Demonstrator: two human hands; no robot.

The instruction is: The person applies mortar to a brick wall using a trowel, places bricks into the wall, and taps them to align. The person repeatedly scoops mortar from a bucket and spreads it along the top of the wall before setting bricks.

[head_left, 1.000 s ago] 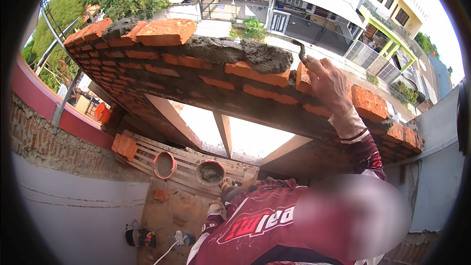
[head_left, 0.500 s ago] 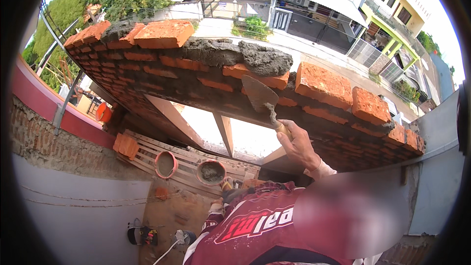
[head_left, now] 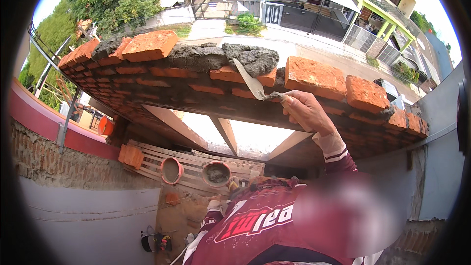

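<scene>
My right hand (head_left: pixel 310 112) is closed round the handle of a pointed trowel (head_left: pixel 249 81). The narrow metal blade is turned nearly edge-on, its tip against the front of a grey mortar heap (head_left: pixel 252 58) on top of the brick wall (head_left: pixel 171 81). Wet mortar clings to the blade's neck by my fingers. Right of the heap, past a gap, sits an orange brick (head_left: pixel 315 78), with another brick (head_left: pixel 367 93) beyond it. To the left, more mortar runs up to a laid brick (head_left: pixel 150 46). My left hand (head_left: pixel 216 200) hangs low beside my body, its fingers too small to make out.
Below the wall is a wooden frame (head_left: pixel 224 135) with openings. Two buckets, one with mortar (head_left: pixel 216 173) and another bucket (head_left: pixel 171 171), stand on a slatted plank platform (head_left: pixel 192 182) beside stacked bricks (head_left: pixel 131 156). A street and houses lie beyond the wall.
The trowel blade has turned from facing me to nearly edge-on, and its tip has moved up against the mortar heap. My right forearm now reaches further into view. The view has shifted slightly.
</scene>
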